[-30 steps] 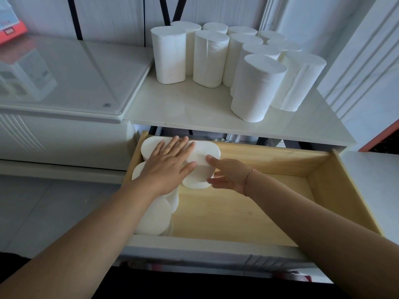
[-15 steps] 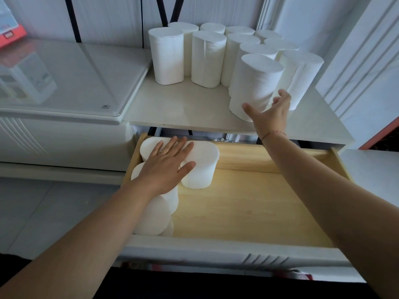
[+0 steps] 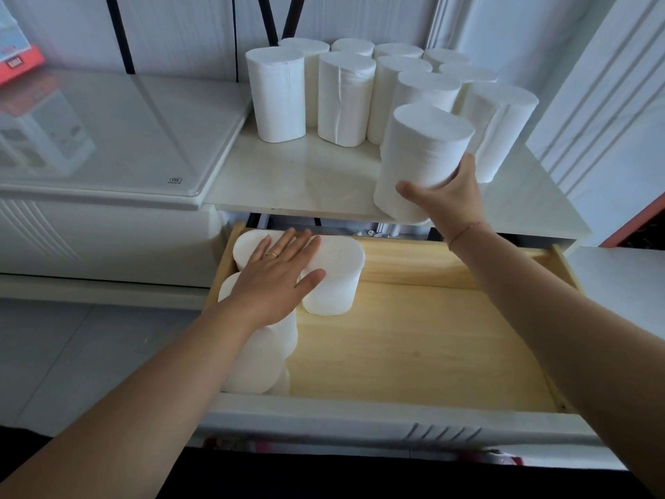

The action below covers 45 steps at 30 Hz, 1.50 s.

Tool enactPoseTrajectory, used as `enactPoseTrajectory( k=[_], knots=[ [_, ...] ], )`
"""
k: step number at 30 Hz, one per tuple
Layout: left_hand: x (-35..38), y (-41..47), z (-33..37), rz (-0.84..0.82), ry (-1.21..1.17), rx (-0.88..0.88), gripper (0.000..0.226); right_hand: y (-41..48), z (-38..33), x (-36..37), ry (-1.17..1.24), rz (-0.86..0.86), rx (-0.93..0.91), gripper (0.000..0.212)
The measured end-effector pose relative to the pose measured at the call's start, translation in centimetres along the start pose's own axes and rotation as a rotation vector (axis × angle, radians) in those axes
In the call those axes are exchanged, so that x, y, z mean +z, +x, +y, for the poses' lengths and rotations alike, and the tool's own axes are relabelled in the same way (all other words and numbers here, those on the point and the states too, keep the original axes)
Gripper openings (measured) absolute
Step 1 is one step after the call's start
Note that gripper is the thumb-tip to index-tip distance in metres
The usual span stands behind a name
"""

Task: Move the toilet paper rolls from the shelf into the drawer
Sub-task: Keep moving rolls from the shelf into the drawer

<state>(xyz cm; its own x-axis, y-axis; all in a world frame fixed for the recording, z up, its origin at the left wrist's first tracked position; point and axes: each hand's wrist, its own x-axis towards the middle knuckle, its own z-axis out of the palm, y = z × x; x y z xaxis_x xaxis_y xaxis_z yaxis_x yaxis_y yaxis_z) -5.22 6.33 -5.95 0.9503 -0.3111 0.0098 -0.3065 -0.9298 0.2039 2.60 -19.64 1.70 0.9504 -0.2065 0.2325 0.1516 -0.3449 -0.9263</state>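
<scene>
Head view, right hand: we see the right hand (image 3: 446, 196) grasping one toilet paper roll (image 3: 421, 156) low on its side, with the thumb on the near face and the fingers (image 3: 464, 167) curled behind. A low grasp probably keeps the soft roll upright.
Head view, held roll: it is at the front edge of the shelf (image 3: 306, 174), right of middle. We cannot quite tell whether its base touches the shelf.
Head view, left hand: the left hand (image 3: 277, 282) lies flat with straight fingers, pressing on the stored rolls (image 3: 334, 279) in the back left corner of the drawer (image 3: 414, 336). We judge that it steadies them against tipping.
Head view, shelf rolls: the remaining rolls (image 3: 345, 102) stand upright, packed together along the shelf's back edge.
Head view, drawer: it is open below the shelf's front edge. Stored rolls line its left wall, and the bare floor to their right leaves room for the next roll.
</scene>
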Motion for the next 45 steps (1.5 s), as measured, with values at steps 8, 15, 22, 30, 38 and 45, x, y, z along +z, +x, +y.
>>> enactPoseTrajectory(
  k=[8,15,22,30,38,45],
  knots=[
    [-0.3,-0.1,0.4,-0.031,0.004,-0.016,0.061,-3.9,0.9,-4.5,0.078,-0.307,-0.068,0.087],
    [-0.3,-0.1,0.4,-0.027,-0.002,-0.01,0.062,-7.4,6.2,-5.5,-0.061,-0.589,0.094,0.083],
    [-0.2,-0.1,0.3,-0.021,0.0,-0.005,0.062,-7.9,10.0,-3.1,-0.221,-0.589,0.124,0.105],
    [-0.4,-0.1,0.3,-0.028,-0.001,-0.007,0.061,-7.5,11.9,-3.3,-0.201,-0.618,0.154,0.106],
    [-0.4,-0.1,0.4,-0.03,-0.004,-0.008,0.06,-7.0,11.1,-4.2,-0.173,-0.798,0.304,0.11],
    [-0.2,0.0,0.2,-0.027,-0.011,-0.007,0.06,-5.8,8.1,-6.0,0.193,-0.746,0.811,0.069]
  ],
)
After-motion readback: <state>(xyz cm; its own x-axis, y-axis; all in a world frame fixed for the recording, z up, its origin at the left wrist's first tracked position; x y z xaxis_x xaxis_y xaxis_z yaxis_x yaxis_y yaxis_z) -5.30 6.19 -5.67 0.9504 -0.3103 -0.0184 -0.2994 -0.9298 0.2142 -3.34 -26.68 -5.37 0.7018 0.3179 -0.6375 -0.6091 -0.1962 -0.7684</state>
